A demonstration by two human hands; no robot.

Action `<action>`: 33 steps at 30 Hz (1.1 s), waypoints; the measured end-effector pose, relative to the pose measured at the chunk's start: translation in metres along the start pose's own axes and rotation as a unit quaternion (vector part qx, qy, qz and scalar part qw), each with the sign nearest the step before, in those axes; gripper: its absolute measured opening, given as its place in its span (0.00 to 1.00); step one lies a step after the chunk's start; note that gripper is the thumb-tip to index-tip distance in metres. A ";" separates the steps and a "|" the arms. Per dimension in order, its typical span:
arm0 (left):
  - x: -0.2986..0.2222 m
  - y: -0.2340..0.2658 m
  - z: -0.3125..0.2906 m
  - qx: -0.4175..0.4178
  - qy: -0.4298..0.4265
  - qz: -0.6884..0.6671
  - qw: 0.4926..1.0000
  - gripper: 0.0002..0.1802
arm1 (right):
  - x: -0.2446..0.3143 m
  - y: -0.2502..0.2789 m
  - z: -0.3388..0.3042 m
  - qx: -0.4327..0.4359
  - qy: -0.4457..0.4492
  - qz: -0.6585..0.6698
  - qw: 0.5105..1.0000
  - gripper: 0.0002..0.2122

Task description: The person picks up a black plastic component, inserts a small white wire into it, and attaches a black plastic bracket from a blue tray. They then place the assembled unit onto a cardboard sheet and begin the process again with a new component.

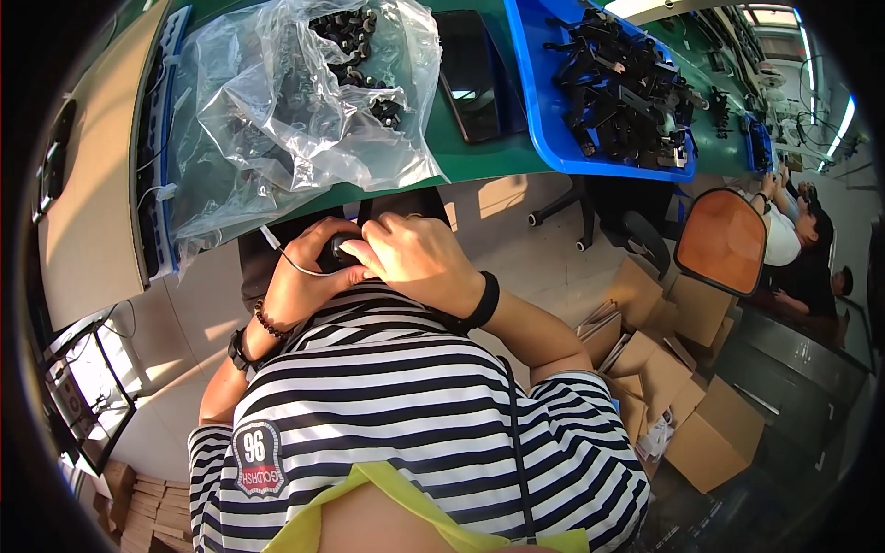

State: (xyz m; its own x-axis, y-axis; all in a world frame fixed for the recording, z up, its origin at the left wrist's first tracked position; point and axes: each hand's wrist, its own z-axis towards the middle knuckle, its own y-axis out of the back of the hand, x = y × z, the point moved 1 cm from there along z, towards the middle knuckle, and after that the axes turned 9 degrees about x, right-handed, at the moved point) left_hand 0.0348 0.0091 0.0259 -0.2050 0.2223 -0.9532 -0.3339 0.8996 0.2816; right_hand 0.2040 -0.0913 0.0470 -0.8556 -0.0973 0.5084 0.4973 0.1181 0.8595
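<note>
Close to my striped shirt, below the table edge, both hands meet around a small dark rounded part (342,247). My left hand (309,269) is closed about it from the left. The fingers of my right hand (419,261) are bent, its thumb pressing on the part from the right. Much of the part is covered by fingers, so its exact kind does not show. A thin white cable (286,255) with a pale end runs across my left hand; whether it joins the part, I cannot tell.
On the green table (470,164) lie a clear plastic bag (267,120) with small black parts, a dark phone (468,83) and a blue tray (544,115) heaped with black plastic pieces. Cardboard boxes (714,433), an orange-backed chair (721,241) and other people (802,244) are at right.
</note>
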 end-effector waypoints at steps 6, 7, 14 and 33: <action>0.008 -0.001 0.001 -0.014 0.024 -0.028 0.999 0.28 | 0.005 0.001 0.002 -0.091 0.047 -0.014 0.995 0.12; 0.010 0.000 -0.002 -0.022 0.034 -0.029 0.999 0.28 | 0.005 0.001 0.002 -0.101 0.031 -0.024 0.994 0.12; 0.012 0.001 -0.002 -0.020 0.065 0.021 0.997 0.28 | -0.007 -0.003 -0.004 0.014 0.060 0.040 0.997 0.13; 0.011 0.002 0.002 -0.019 0.048 -0.034 0.998 0.27 | -0.007 0.011 0.000 -0.033 0.068 0.077 0.994 0.15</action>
State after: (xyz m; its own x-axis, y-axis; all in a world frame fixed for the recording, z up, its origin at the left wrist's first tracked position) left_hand 0.0339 0.0138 0.0158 -0.2665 0.1232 -0.9559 -0.3850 0.8956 0.2228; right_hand 0.2155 -0.0897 0.0525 -0.7431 -0.2155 0.6335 0.6335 0.0783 0.7698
